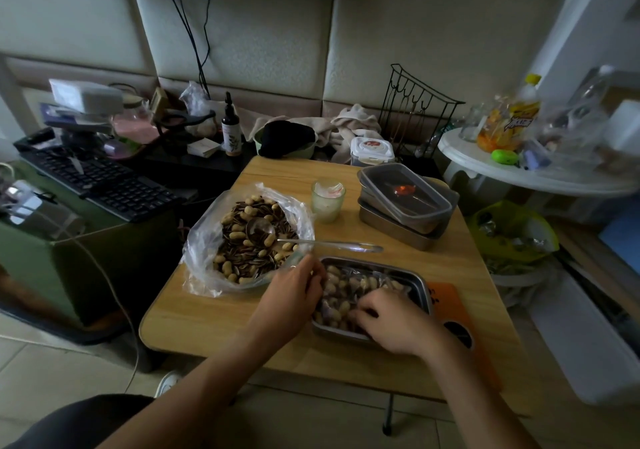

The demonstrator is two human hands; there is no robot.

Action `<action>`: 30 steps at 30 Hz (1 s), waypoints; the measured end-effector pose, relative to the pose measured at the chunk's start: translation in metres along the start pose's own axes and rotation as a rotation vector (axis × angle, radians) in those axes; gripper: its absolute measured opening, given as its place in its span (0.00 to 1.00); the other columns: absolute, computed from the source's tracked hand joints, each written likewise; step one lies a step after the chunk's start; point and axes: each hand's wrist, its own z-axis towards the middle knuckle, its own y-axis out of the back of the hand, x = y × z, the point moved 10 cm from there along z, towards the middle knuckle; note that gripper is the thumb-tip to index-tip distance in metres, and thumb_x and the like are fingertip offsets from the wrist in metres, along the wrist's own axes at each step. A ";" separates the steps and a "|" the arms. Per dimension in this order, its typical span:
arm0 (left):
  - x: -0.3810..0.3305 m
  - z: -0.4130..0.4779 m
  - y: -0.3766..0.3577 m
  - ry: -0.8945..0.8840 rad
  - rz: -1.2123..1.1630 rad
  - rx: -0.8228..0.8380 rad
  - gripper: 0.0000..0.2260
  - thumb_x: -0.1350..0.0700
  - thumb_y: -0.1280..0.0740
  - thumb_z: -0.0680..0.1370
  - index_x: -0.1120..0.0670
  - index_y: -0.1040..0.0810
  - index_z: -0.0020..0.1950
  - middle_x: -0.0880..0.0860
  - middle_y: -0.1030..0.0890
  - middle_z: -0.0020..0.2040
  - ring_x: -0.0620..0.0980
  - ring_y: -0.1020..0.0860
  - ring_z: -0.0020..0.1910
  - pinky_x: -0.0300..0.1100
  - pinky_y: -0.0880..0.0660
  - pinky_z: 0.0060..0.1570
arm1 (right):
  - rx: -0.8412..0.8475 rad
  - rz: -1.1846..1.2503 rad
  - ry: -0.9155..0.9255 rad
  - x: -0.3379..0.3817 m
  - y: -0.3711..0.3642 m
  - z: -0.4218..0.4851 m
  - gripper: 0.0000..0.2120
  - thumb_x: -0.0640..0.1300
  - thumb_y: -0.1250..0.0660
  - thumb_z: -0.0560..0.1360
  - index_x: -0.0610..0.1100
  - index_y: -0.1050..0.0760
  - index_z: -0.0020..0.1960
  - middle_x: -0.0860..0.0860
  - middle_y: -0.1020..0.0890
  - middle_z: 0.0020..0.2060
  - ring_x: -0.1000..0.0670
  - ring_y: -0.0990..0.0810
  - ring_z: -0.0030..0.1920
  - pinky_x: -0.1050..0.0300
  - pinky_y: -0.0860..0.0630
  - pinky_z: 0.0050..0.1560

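Observation:
A steel tray point(420, 284) holding peanuts point(343, 306) sits on the near right of the small wooden table point(214, 317). My left hand point(294, 293) reaches over the tray's left rim, its fingertips curled down among the peanuts. My right hand point(394, 322) lies over the tray's near right part, fingers curled into the nuts; what either hand holds is hidden. To the left stands a bowl lined with a clear plastic bag point(201, 241), full of mixed peanuts and sunflower seeds point(242, 258). A metal ladle point(329, 243) rests in that mix, its handle pointing right.
A small glass cup point(327, 203) stands mid-table. Stacked lidded containers point(405, 203) sit at the far right. An orange mat point(460, 327) lies under the tray's right side. A keyboard point(104, 182) rests on a green box to the left; a cluttered white round table point(519, 168) stands right.

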 end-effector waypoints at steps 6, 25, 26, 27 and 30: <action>-0.002 0.001 0.002 -0.030 0.004 0.030 0.04 0.56 0.39 0.84 0.50 0.24 0.53 0.46 0.20 0.45 0.42 0.22 0.43 0.30 0.28 0.41 | 0.067 0.013 -0.032 -0.003 0.022 -0.003 0.17 0.57 0.35 0.83 0.47 0.16 0.45 0.55 0.15 0.34 0.57 0.19 0.33 0.62 0.24 0.35; 0.075 0.045 0.111 0.228 0.308 -0.222 0.10 0.56 0.37 0.81 0.49 0.17 0.57 0.50 0.18 0.57 0.50 0.21 0.54 0.48 0.24 0.53 | -0.764 0.199 0.158 0.072 0.107 0.113 0.16 0.40 0.34 0.81 0.47 0.23 0.67 0.51 0.23 0.63 0.51 0.24 0.62 0.55 0.24 0.63; 0.086 0.047 0.116 0.281 0.383 -0.217 0.11 0.55 0.37 0.81 0.49 0.18 0.60 0.52 0.21 0.63 0.53 0.25 0.61 0.52 0.28 0.60 | -0.738 0.188 0.150 0.073 0.105 0.121 0.18 0.39 0.35 0.81 0.48 0.25 0.70 0.50 0.24 0.65 0.51 0.26 0.65 0.58 0.27 0.63; 0.097 0.048 0.118 0.328 0.419 -0.196 0.12 0.54 0.37 0.81 0.49 0.19 0.62 0.52 0.24 0.66 0.54 0.28 0.65 0.54 0.32 0.64 | -0.700 0.180 0.136 0.074 0.101 0.129 0.20 0.39 0.35 0.81 0.49 0.26 0.72 0.50 0.25 0.67 0.51 0.27 0.67 0.59 0.29 0.61; 0.118 0.048 0.123 0.399 0.400 -0.158 0.13 0.54 0.37 0.81 0.49 0.19 0.63 0.52 0.26 0.68 0.54 0.30 0.68 0.55 0.35 0.66 | -0.588 0.150 0.110 0.073 0.086 0.148 0.25 0.38 0.35 0.80 0.55 0.29 0.75 0.51 0.28 0.71 0.49 0.26 0.68 0.58 0.28 0.58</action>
